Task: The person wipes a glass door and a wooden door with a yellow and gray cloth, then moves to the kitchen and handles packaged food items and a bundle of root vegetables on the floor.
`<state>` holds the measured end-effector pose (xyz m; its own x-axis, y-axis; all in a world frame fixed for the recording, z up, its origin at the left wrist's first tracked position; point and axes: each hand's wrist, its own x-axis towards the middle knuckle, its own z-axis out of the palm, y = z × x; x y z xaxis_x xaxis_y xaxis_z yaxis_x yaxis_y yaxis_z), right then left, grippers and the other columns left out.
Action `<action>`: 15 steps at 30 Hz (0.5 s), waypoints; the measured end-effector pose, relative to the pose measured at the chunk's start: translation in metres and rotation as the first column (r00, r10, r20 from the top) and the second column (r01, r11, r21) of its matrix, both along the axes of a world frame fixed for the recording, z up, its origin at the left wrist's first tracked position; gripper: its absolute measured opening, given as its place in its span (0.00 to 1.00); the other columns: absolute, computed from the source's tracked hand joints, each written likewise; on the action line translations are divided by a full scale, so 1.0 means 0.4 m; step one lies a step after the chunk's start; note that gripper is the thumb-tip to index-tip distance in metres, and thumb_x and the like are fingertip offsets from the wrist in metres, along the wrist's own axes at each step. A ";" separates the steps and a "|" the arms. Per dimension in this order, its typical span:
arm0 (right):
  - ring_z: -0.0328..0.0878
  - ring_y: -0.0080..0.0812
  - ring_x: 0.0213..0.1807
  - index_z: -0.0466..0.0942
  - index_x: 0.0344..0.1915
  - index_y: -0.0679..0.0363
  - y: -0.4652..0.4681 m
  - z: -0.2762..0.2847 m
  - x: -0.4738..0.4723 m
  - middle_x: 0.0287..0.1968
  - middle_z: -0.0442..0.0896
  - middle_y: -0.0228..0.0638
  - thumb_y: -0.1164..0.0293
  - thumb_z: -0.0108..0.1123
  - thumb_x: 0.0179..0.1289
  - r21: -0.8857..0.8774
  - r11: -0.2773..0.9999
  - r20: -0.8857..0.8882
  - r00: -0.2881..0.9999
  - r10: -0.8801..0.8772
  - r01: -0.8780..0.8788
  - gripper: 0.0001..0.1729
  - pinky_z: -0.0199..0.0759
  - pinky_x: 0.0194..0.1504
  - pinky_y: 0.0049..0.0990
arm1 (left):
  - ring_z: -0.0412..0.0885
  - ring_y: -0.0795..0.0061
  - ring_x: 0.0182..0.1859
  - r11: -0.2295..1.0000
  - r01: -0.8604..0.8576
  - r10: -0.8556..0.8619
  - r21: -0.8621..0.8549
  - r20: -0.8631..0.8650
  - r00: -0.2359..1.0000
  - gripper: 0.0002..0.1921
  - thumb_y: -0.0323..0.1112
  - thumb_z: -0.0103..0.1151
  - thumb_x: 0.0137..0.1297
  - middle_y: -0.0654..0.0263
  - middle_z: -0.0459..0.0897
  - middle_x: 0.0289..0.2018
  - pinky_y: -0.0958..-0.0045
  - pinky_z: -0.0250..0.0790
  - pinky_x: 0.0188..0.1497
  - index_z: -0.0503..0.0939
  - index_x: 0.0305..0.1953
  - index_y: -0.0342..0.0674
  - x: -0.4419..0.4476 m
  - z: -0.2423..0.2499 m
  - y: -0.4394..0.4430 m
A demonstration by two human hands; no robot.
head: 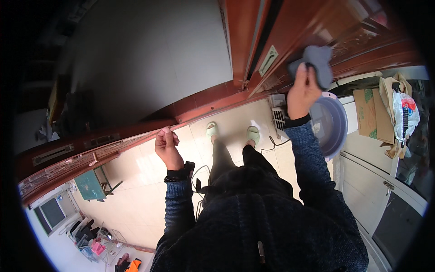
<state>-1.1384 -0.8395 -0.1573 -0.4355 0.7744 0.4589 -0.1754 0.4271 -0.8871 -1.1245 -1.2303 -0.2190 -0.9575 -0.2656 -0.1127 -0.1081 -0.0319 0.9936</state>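
Observation:
My right hand (303, 91) grips a grey cloth (318, 63), folded between thumb and fingers. It is raised beside a reddish-brown door panel (299, 30) with a recessed metal pull (268, 60); whether the cloth touches the panel, I cannot tell. The cloth is slightly blurred. Below and to the right of that hand stands a blue-purple plastic basin (344, 125) with a pale thing inside. My left hand (167, 144) is near the edge of the red door frame, its fingers curled in with nothing seen in them.
A white slatted appliance (279, 117) and a black cable (272, 144) are by my feet. Flattened cardboard (368, 114) and plastic bags (409, 112) lie at the right. A green stool (90, 183) stands at the left, with a drying rack (112, 243) beyond. A raised red threshold (210, 108) runs ahead.

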 end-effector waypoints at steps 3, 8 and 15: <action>0.80 0.30 0.46 0.84 0.48 0.75 0.017 0.097 -0.028 0.46 0.89 0.40 0.69 0.63 0.83 0.379 0.907 0.052 0.975 -0.217 0.182 0.15 0.75 0.53 0.30 | 0.71 0.88 0.29 1.000 -0.011 0.011 0.006 0.009 1.000 0.09 0.39 0.63 0.83 0.74 0.81 0.28 0.82 0.59 0.31 0.86 0.47 0.39 -0.021 -0.010 -0.034; 0.79 0.34 0.49 0.81 0.57 0.74 0.004 0.063 -0.073 0.51 0.83 0.42 0.72 0.63 0.83 0.396 0.893 -0.111 0.977 -0.182 0.211 0.15 0.74 0.55 0.32 | 0.71 0.87 0.29 1.000 -0.016 0.016 0.006 0.033 0.999 0.10 0.39 0.64 0.83 0.74 0.81 0.28 0.81 0.59 0.32 0.86 0.46 0.39 -0.047 -0.025 -0.080; 0.80 0.26 0.50 0.81 0.60 0.80 -0.040 -0.044 -0.014 0.52 0.89 0.43 0.67 0.64 0.82 0.052 0.979 0.096 0.975 -0.202 0.198 0.23 0.76 0.57 0.27 | 0.72 0.86 0.28 0.999 -0.045 0.044 0.003 0.064 0.997 0.11 0.40 0.64 0.83 0.72 0.81 0.27 0.81 0.62 0.32 0.85 0.45 0.39 -0.049 -0.049 -0.112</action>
<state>-1.1441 -0.8554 -0.1750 -0.3190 0.8315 0.4547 0.0061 0.4816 -0.8764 -1.1440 -1.2752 -0.2385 -0.9355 -0.3072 -0.1747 -0.1701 -0.0421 0.9845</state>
